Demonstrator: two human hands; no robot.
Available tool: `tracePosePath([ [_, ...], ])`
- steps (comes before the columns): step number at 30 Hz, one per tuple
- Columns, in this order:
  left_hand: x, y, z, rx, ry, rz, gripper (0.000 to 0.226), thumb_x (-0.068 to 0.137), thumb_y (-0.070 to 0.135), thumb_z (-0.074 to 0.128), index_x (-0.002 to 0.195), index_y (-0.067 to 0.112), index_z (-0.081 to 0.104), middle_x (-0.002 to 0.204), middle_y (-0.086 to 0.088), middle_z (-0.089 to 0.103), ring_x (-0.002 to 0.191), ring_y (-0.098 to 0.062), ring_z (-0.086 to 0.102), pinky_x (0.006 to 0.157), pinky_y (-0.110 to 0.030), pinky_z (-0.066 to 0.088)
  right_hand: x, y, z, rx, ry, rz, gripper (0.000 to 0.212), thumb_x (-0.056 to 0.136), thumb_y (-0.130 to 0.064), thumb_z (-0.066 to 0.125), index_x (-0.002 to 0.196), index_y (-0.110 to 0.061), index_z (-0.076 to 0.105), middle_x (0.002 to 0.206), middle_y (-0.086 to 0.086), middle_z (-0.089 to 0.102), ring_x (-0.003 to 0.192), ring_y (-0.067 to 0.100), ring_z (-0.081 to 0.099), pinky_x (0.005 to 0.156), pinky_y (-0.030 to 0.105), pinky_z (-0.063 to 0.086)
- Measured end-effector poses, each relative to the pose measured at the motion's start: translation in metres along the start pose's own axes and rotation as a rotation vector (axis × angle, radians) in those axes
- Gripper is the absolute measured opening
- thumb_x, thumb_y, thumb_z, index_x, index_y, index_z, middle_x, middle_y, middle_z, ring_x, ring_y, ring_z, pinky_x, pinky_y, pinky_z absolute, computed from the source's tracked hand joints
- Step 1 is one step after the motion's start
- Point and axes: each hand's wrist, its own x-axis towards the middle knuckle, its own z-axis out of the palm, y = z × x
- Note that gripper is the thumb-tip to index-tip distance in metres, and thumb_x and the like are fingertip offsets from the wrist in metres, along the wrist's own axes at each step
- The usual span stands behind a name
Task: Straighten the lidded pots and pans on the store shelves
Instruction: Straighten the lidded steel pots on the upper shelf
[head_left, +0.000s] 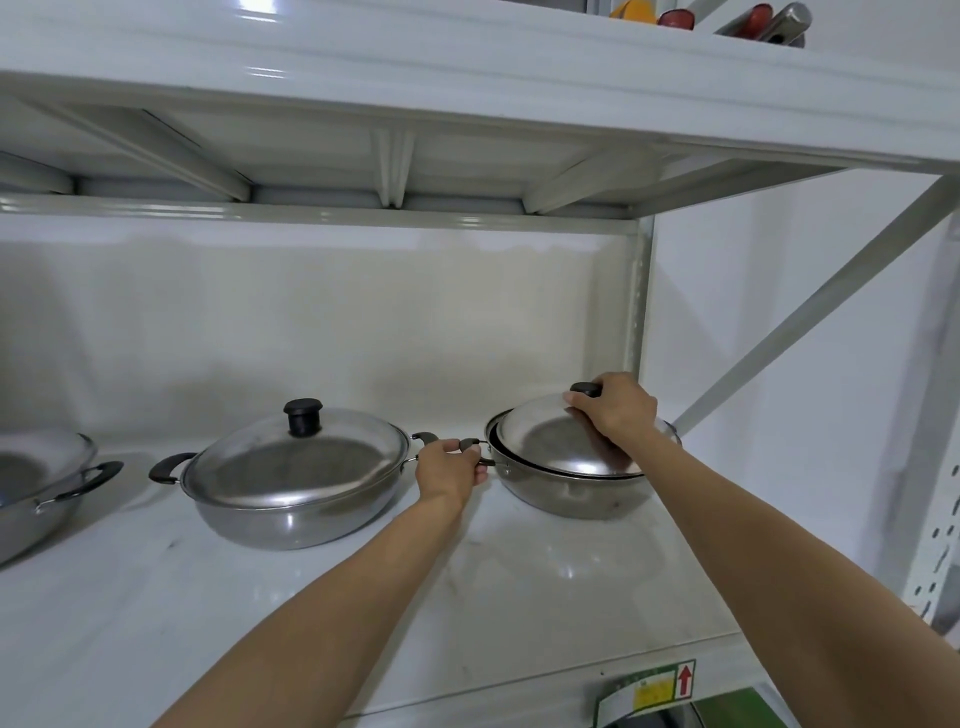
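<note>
Three steel pans stand on the white shelf (260, 613). My left hand (449, 470) grips the left side handle of the right pan (566, 493). Its lid (550, 439) sits tilted and off-centre, raised at the back, and my right hand (613, 410) holds it by the black knob (584, 388). The middle pan (291, 499) has its lid (296, 457) seated flat, with a black knob on top and black side handles. A third pan (36, 483) is cut off at the left edge.
The shelf above (467, 104) hangs low over the pans and carries several utensils (758, 23) at the top right. A diagonal brace (810, 306) and a perforated upright (940, 545) stand on the right. A label with a red arrow (685, 678) marks the front edge.
</note>
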Motion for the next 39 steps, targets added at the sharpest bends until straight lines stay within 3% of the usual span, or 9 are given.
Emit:
tracePosePath([
  [6,0.002,-0.001,0.0,-0.013,-0.005,-0.006,0.038,0.092,0.001,0.059,0.128,-0.009,0.049,0.074,-0.009,0.061,0.052,-0.013,0.058,0.052,-0.017,0.056,-0.004,-0.004,0.004,0.0,-0.003,-0.017,0.047,0.081,-0.058,0.063,0.098,-0.015,0.072,0.103,0.005,0.069,0.096,0.027,0.064,0.089,0.041,0.047],
  [13,0.004,-0.002,0.0,-0.025,-0.011,-0.011,0.037,0.092,0.001,0.059,0.127,-0.008,0.049,0.074,-0.009,0.06,0.054,-0.015,0.059,0.056,-0.02,0.057,-0.008,-0.007,0.004,0.003,0.001,-0.021,0.047,0.081,-0.057,0.064,0.095,-0.013,0.072,0.1,0.007,0.069,0.093,0.028,0.064,0.089,0.043,0.049],
  [17,0.005,-0.004,0.0,-0.02,-0.012,-0.02,0.037,0.092,0.001,0.059,0.126,-0.009,0.05,0.073,-0.008,0.061,0.052,-0.014,0.061,0.066,-0.027,0.058,-0.009,-0.008,0.005,0.026,-0.014,-0.014,0.046,0.083,-0.055,0.063,0.093,-0.011,0.071,0.099,0.008,0.069,0.093,0.029,0.064,0.092,0.045,0.048],
  [20,0.007,-0.006,0.0,-0.013,-0.01,-0.018,0.036,0.092,0.002,0.059,0.126,-0.01,0.052,0.072,-0.008,0.062,0.039,-0.004,0.061,0.062,-0.023,0.057,-0.01,-0.008,0.006,0.039,-0.005,-0.008,0.046,0.083,-0.055,0.063,0.09,-0.01,0.071,0.097,0.009,0.07,0.092,0.03,0.065,0.093,0.045,0.048],
  [23,0.006,-0.004,-0.001,-0.018,-0.013,-0.017,0.036,0.092,0.002,0.06,0.126,-0.009,0.053,0.072,-0.007,0.062,0.045,-0.008,0.062,0.058,-0.02,0.057,-0.011,-0.009,0.006,0.03,-0.003,-0.003,0.047,0.084,-0.056,0.062,0.096,-0.012,0.071,0.103,0.009,0.069,0.095,0.029,0.065,0.093,0.043,0.048],
  [30,0.001,0.0,-0.001,-0.028,-0.029,-0.028,0.038,0.092,0.002,0.06,0.127,-0.009,0.051,0.071,-0.008,0.062,0.053,-0.013,0.06,0.068,-0.028,0.058,-0.014,-0.008,0.007,-0.002,0.023,-0.01,0.048,0.083,-0.057,0.062,0.097,-0.012,0.071,0.104,0.009,0.069,0.094,0.028,0.065,0.085,0.038,0.049],
  [33,-0.003,0.001,-0.004,-0.007,-0.039,-0.033,0.039,0.092,0.005,0.061,0.127,-0.008,0.05,0.071,-0.009,0.062,0.045,-0.008,0.061,0.077,-0.036,0.059,-0.014,-0.009,0.006,-0.025,0.027,-0.003,0.05,0.082,-0.06,0.061,0.096,-0.014,0.071,0.104,0.007,0.068,0.094,0.027,0.064,0.082,0.037,0.045],
  [36,-0.009,0.005,-0.009,-0.006,-0.041,-0.035,0.041,0.092,0.006,0.062,0.129,-0.007,0.049,0.071,-0.008,0.061,0.037,-0.002,0.058,0.085,-0.042,0.06,-0.016,-0.01,0.004,-0.031,0.064,-0.001,0.056,0.081,-0.061,0.061,0.108,-0.013,0.069,0.116,0.009,0.063,0.102,0.03,0.062,0.087,0.041,0.042],
  [39,-0.016,0.011,-0.016,0.0,-0.054,-0.039,0.044,0.092,0.006,0.062,0.131,-0.009,0.047,0.072,-0.008,0.058,0.049,-0.01,0.058,0.084,-0.041,0.059,-0.022,-0.015,0.001,-0.022,0.116,0.001,0.064,0.082,-0.061,0.061,0.125,-0.014,0.063,0.128,0.011,0.056,0.111,0.031,0.059,0.095,0.043,0.039],
])
